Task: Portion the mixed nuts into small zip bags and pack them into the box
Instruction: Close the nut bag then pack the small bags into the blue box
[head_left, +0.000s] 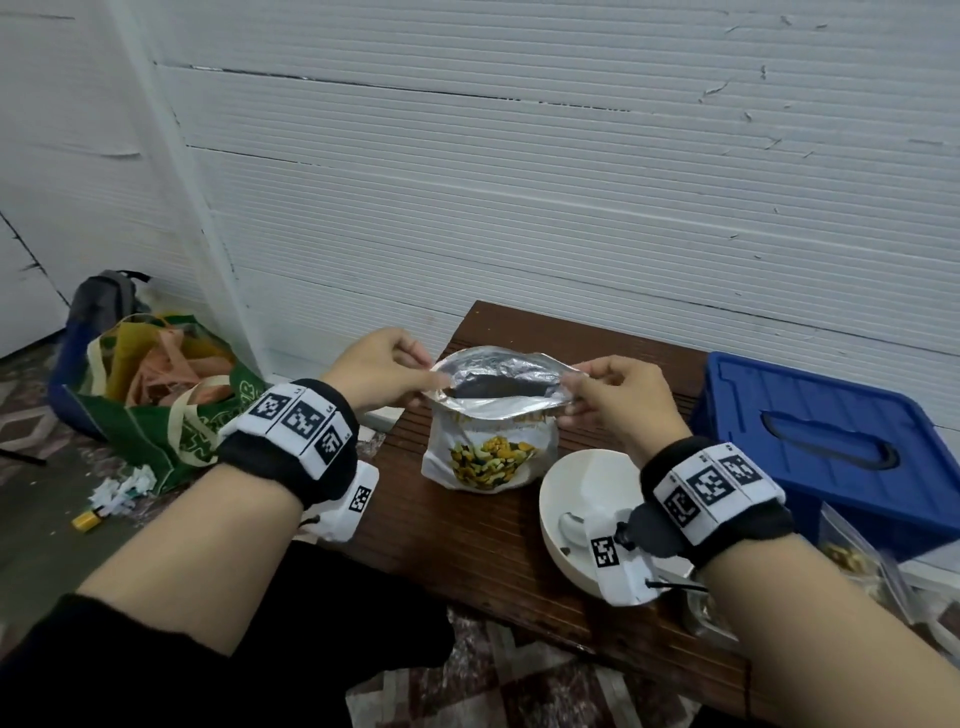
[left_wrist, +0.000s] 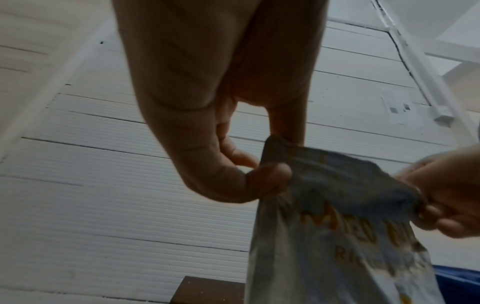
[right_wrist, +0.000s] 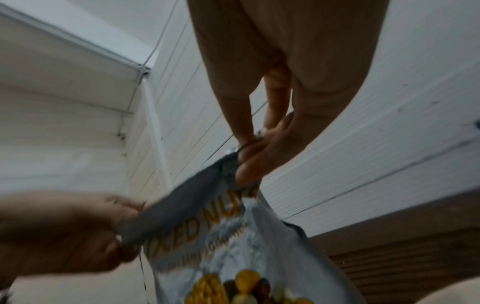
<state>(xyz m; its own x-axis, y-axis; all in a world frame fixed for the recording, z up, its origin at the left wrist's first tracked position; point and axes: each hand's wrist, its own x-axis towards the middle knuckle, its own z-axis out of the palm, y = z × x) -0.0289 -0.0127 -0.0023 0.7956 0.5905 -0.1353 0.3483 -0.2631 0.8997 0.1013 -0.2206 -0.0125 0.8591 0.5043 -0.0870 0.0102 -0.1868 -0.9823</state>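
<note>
Here the left hand (head_left: 382, 371) and right hand (head_left: 618, 397) are each pinching one end of the mixed nuts pouch (head_left: 493, 441), which is standing on the wooden table (head_left: 483, 530), probably spreading its mouth wide for scooping into the white bowl (head_left: 566, 493) just beside it.

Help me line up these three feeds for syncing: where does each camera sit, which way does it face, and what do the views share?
Head: on the head, looking forward and down at the wooden table; both forearms show, left hand and right hand pinching the mixed nuts bag open.
Left wrist: under the left wrist, looking along the left hand up at the wall.
Right wrist: likewise, along the right hand.
Shared: all three show the bag and both hands.
</note>
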